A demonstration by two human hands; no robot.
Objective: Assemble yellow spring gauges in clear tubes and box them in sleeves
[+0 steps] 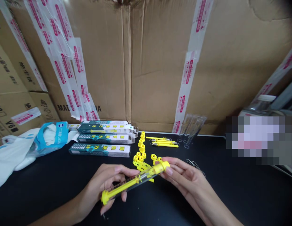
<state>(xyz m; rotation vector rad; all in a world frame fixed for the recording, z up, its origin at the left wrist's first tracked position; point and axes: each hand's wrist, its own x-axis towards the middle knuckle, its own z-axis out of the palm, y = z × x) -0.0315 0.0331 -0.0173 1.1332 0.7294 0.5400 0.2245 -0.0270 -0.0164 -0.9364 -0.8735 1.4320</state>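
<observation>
A clear tube (133, 183) with a yellow rod and a metal spring inside is held at a slant between both hands. My left hand (108, 182) wraps round its lower left part, near the yellow end piece. At the upper right end, my right hand (181, 172) pinches the yellow cap (165, 165). Just behind the tube lie flat yellow slotted pieces (141, 165) and small yellow rings (153, 156). A small hook shows below my left hand.
Printed narrow boxes (100, 150) lie at the back left beside a blue packet (52, 135). Yellow rods with springs (166, 142), clear tubes (191, 128) and metal wire loops (195, 165) are to the right. Large cardboard boxes (155, 69) stand behind the black table (53, 188).
</observation>
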